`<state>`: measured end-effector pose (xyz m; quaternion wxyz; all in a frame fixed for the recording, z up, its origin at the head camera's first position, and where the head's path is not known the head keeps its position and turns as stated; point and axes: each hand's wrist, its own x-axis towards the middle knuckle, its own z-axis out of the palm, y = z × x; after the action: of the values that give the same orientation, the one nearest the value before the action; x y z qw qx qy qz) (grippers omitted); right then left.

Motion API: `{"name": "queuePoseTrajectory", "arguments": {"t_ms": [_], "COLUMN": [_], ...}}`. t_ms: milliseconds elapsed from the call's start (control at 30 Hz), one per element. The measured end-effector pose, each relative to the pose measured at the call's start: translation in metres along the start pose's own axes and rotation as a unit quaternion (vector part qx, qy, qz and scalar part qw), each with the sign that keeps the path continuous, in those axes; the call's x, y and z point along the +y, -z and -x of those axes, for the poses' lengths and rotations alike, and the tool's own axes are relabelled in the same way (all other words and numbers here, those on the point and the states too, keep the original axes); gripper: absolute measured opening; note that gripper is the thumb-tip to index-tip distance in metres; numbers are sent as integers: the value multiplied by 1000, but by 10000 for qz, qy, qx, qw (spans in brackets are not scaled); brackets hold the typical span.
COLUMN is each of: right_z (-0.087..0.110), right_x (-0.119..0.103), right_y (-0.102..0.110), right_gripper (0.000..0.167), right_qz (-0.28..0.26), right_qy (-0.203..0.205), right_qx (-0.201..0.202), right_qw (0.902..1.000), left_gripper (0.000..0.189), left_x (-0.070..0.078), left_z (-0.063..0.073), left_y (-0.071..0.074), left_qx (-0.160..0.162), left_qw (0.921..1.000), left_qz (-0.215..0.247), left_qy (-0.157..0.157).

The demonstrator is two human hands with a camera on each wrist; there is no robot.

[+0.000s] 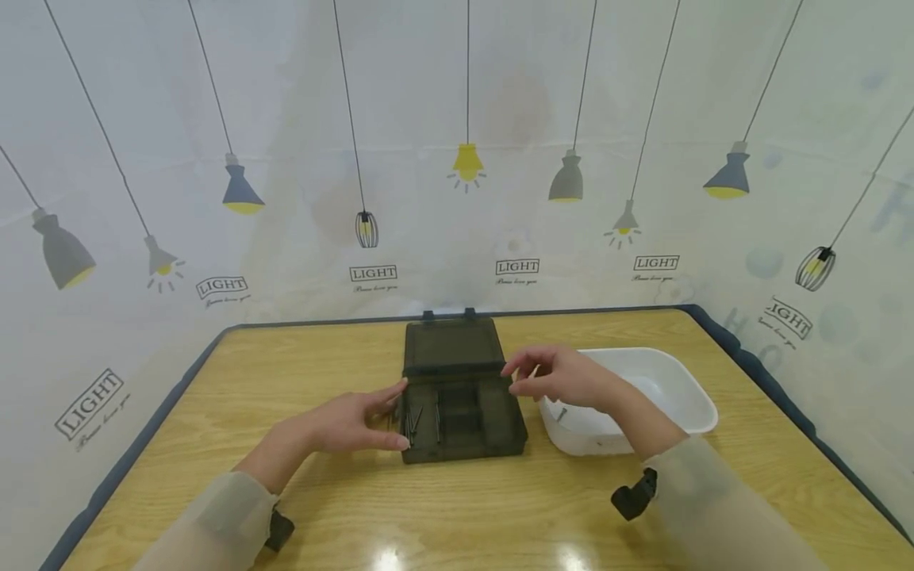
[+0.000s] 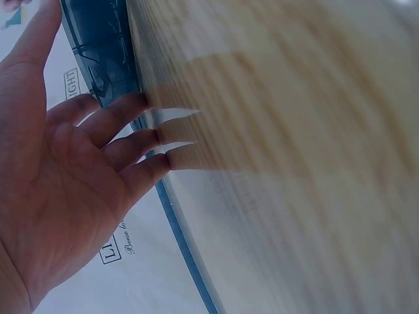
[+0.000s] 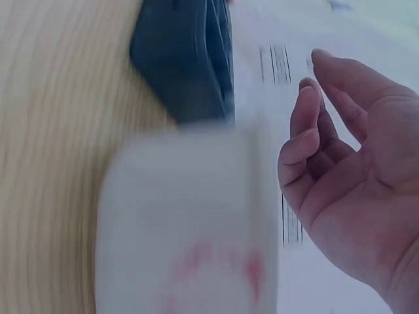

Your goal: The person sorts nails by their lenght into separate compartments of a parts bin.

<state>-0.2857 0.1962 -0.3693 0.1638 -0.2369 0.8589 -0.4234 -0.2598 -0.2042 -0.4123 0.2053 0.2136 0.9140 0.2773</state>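
Note:
A dark, see-through plastic case [image 1: 464, 456] lies with its lid [image 1: 454, 342] folded back. Several thin metal screws or nails [image 1: 414, 422] lie in its left compartment, and another slim metal piece [image 1: 438, 420] is in the one beside it. My left hand [image 1: 351, 422] rests along the case's left side, thumb at the front corner and fingers extended; the left wrist view shows that palm [image 2: 72, 170] bare. Held up between the case and a white basin [image 1: 685, 396], my right hand [image 1: 560, 377] has loosely bent fingers with nothing visible between them. A small screw [image 1: 562, 414] lies in the basin.
The case and the basin stand on a wood-grain table [image 1: 457, 507] with a dark blue edge [image 1: 760, 381]. Behind it hangs a pale backdrop [image 1: 428, 103] printed with lamps. The basin's near wall [image 3: 183, 196] fills the lower right wrist view.

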Motion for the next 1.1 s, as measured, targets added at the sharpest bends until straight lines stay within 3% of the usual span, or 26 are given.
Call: {"name": "queuePoseTrajectory", "arguments": {"t_ms": [200, 400, 533, 700, 1100], "right_z": [20, 28, 25, 18, 10], "right_x": [35, 68, 81, 85, 86], "right_y": [35, 52, 50, 41, 28], "right_gripper": [28, 29, 25, 23, 18], "right_qz": [180, 248, 163, 192, 627], "right_qy": [-290, -703, -986, -934, -1038], "right_qx": [81, -42, -412, -779, -751], "right_qw": [9994, 9972, 9941, 9924, 9898], "left_gripper": [109, 110, 110, 110, 108], "left_x": [1, 0, 0, 0, -1], "left_z": [0, 0, 0, 0, 0], "left_y": [0, 1, 0, 0, -1], "left_qx": [11, 13, 18, 21, 29], "left_qw": [10000, 10000, 10000, 10000, 10000], "left_qz": [8, 44, 56, 56, -29], "left_qy": [20, -53, -49, -34, 14]}}
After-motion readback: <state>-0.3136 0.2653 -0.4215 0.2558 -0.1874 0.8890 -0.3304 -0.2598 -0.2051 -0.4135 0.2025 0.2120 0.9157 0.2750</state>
